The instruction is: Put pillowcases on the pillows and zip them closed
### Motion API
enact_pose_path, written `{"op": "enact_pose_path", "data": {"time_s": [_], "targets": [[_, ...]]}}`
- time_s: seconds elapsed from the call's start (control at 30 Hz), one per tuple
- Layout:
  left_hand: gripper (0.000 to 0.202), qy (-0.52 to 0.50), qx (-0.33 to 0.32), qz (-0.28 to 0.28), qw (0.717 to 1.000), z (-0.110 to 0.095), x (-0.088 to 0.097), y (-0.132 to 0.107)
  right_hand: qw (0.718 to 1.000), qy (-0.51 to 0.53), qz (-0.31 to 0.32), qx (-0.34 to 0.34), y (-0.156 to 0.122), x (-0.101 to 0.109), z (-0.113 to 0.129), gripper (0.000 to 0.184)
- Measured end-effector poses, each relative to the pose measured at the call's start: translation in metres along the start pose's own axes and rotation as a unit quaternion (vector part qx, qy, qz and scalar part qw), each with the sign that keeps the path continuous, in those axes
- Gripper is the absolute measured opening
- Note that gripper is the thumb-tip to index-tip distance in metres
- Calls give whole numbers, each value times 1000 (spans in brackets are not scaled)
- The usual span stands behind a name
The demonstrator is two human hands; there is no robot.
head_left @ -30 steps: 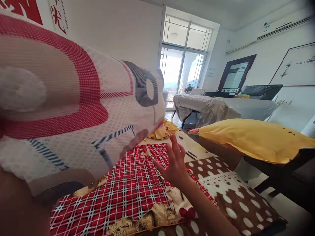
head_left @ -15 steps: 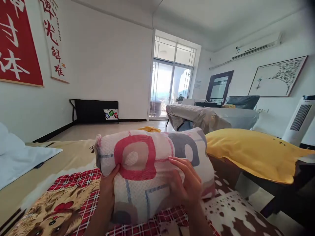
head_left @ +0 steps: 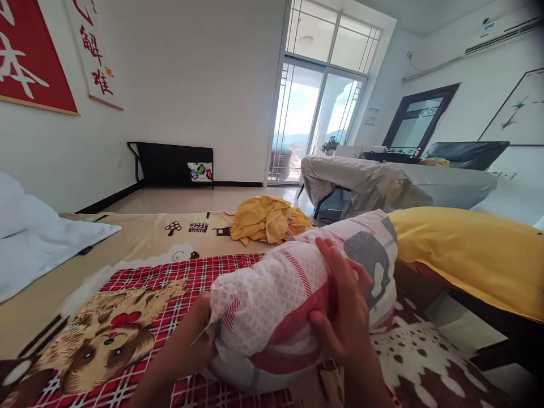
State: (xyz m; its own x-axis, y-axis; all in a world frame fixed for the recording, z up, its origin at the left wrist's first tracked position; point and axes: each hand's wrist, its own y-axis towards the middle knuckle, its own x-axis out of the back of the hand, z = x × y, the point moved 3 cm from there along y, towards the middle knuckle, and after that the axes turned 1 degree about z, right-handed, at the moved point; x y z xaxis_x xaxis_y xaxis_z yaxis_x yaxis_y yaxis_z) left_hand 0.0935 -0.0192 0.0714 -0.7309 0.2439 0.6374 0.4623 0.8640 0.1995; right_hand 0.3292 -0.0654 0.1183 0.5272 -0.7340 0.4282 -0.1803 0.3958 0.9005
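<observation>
A plump pillow (head_left: 272, 294), white with red and grey shapes, lies tilted on the bed in front of me. Its left end is turned toward me. Fingers wrapped round that end, my left hand (head_left: 198, 334) grips the pillow's cover, with some fingertips hidden behind the fabric. My right hand (head_left: 346, 300) rests on the pillow's upper side, fingers stretched out and thumb apart, pressing into the cloth. Beneath the pillow is a red plaid blanket (head_left: 212, 272) with a printed dog (head_left: 110, 345).
A crumpled yellow cloth (head_left: 266, 218) lies beyond the pillow. At right are a yellow cushion (head_left: 471, 249) and a brown-and-white spotted cloth (head_left: 425, 351). White bedding (head_left: 51, 243) lies at left. Further back stands a covered table (head_left: 382, 175) near a glass door (head_left: 318, 119).
The pillow's left end has swung right and toward me, uncovering more plaid blanket and the yellow cloth. Both hands have moved right with it; the view has shifted.
</observation>
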Motion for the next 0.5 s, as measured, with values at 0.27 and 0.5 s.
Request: {"op": "enact_pose_path", "data": {"time_s": [0.27,0.5], "targets": [[41,-8,-21,36,999,20,15,5,992,38,104,55,10,-13,28,68],[76,-3,65,76,995,54,31,11,995,36,86,34,3,-60,12,56]]}}
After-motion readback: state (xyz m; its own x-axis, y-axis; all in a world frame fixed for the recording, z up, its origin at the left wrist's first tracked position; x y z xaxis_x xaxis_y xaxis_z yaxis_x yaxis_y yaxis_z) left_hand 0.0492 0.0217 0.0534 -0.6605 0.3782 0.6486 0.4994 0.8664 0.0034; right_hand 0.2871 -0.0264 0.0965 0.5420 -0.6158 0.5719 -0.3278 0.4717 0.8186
